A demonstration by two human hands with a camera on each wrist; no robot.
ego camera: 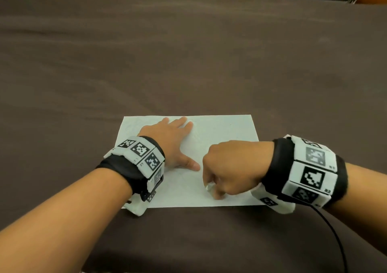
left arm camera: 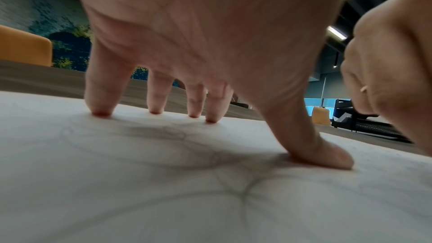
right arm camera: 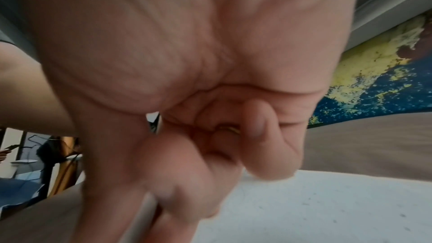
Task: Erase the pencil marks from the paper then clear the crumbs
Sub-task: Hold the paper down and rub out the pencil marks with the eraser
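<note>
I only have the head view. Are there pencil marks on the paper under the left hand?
Observer: Yes. The left wrist view shows faint grey lines crossing the paper beneath the arched left hand.
Operator: Is the palm flat on the sheet?
Observer: No, only the fingertips and the thumb press on it.
Operator: Any crumbs by the right hand?
Observer: The right wrist view shows a few dark specks on the paper beside the right hand, and a pale blurred edge between its thumb and curled fingers, likely the eraser.
</note>
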